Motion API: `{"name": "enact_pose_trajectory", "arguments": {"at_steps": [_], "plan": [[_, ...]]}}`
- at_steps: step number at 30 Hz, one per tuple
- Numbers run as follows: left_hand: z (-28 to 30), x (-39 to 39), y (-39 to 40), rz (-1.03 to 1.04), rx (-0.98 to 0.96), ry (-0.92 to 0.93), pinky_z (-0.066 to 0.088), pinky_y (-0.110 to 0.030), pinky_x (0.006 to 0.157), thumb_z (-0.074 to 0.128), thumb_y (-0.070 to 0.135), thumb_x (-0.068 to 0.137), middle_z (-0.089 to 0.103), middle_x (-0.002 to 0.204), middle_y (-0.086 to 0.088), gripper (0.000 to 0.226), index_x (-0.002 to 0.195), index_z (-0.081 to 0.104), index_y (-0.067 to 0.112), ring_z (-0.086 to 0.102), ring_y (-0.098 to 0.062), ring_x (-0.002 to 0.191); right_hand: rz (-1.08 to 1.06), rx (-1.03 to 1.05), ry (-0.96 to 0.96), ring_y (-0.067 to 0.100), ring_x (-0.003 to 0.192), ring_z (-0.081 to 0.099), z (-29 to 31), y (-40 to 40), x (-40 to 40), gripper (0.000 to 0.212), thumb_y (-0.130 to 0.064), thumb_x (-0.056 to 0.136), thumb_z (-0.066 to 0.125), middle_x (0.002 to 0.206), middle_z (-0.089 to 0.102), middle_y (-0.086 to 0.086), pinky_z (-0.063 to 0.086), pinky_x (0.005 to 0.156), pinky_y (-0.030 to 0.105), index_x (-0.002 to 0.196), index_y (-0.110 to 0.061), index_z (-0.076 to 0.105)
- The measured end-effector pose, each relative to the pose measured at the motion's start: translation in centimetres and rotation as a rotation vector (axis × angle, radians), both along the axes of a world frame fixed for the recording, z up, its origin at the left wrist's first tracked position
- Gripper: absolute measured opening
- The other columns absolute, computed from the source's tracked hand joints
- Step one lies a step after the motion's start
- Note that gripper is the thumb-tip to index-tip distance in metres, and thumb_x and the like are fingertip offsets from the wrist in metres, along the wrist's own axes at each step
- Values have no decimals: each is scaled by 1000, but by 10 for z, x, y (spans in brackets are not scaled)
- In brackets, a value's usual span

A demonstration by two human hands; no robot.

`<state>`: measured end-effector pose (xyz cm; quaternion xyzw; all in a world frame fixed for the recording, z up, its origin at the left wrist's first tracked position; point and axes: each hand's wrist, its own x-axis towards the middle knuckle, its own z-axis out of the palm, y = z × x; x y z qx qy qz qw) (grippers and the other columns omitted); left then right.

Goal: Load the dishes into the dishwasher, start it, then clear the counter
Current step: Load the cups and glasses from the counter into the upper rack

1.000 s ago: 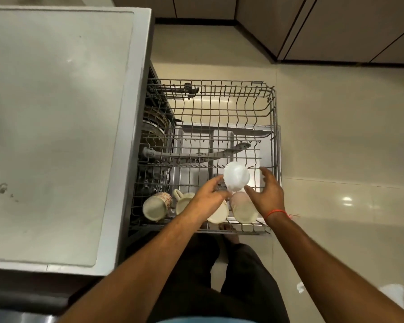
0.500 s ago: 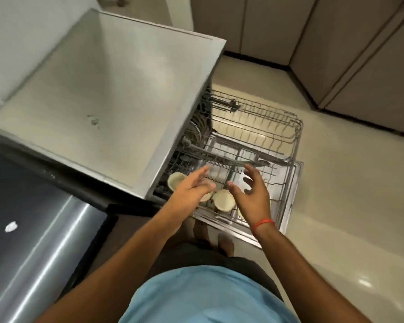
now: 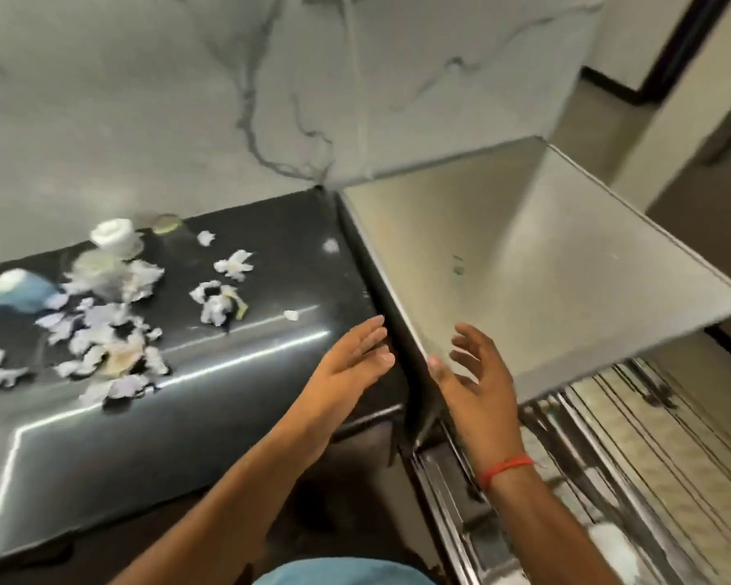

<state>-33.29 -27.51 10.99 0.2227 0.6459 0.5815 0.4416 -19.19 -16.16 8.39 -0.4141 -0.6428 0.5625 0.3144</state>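
Observation:
My left hand (image 3: 351,358) hovers open over the right end of the black counter (image 3: 212,407), fingers straight, holding nothing. My right hand (image 3: 475,373) is open too, fingers spread, in front of the steel top of the dishwasher (image 3: 524,263). The pulled-out wire rack (image 3: 634,458) shows blurred at the lower right. On the counter's left part lie a white cup (image 3: 112,234), a blue cup (image 3: 15,289) on its side, a clear glass (image 3: 98,268) and several scraps of torn paper (image 3: 106,331).
A grey marble wall (image 3: 271,99) backs the counter. A small white scrap (image 3: 291,315) lies close to my left hand. Beige floor and dark skirting show at the far right. The whole picture is motion-blurred.
My view has swung left from the rack to the counter. Both hands have left the cups in the rack and risen, empty, to counter height.

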Motion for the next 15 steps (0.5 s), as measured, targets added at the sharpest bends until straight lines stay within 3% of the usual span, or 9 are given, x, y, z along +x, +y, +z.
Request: {"name": "enact_pose_trajectory", "arguments": {"at_steps": [7, 11, 15], "plan": [[-3, -124, -66, 347, 62, -29, 48, -31, 105, 73, 18, 92, 62, 138, 11, 50, 137, 58, 34, 61, -3, 124, 272, -2, 18, 2, 110, 60, -2, -36, -157, 52, -19, 84, 78, 120, 60, -15, 53, 90, 25, 129, -35, 58], [-6, -187, -97, 487, 55, 17, 52, -24, 95, 66, 14, 96, 64, 134, 9, 45, 136, 59, 33, 61, -2, 122, 418, 21, -34, 0, 109, 59, 3, -57, -235, 52, -18, 83, 78, 120, 59, -15, 52, 84, 15, 127, -37, 58], [-10, -245, -119, 587, 20, 88, 47, -31, 106, 68, 18, 95, 61, 137, 10, 46, 135, 58, 37, 58, -3, 125, 563, 83, -89, 5, 110, 59, 14, -70, -307, 51, -23, 84, 78, 121, 58, -11, 51, 98, 29, 129, -36, 57]]}}
